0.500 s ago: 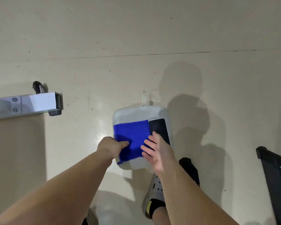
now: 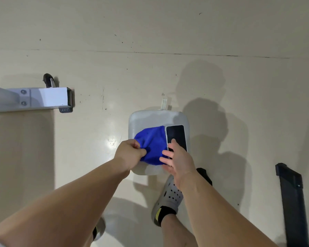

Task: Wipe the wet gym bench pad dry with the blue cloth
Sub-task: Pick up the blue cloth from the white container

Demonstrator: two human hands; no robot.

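Note:
A pale grey gym bench pad (image 2: 150,118) stands below me over the cream floor. The blue cloth (image 2: 153,143) lies bunched on its left half. My left hand (image 2: 128,154) pinches the cloth's near left edge. My right hand (image 2: 177,157) rests with fingers spread on the cloth's right edge and on the near end of a black phone (image 2: 177,136), which lies on the pad's right half.
A white steel frame beam (image 2: 43,100) with a small black wheel (image 2: 47,80) juts in from the left. A black bar (image 2: 291,202) lies at the right edge. My foot in a grey clog (image 2: 169,198) stands just under the pad's near end.
The cloth has gone from a flat rectangle to a bunched, rounded shape as my left hand gathered its left edge. My right hand has hardly moved.

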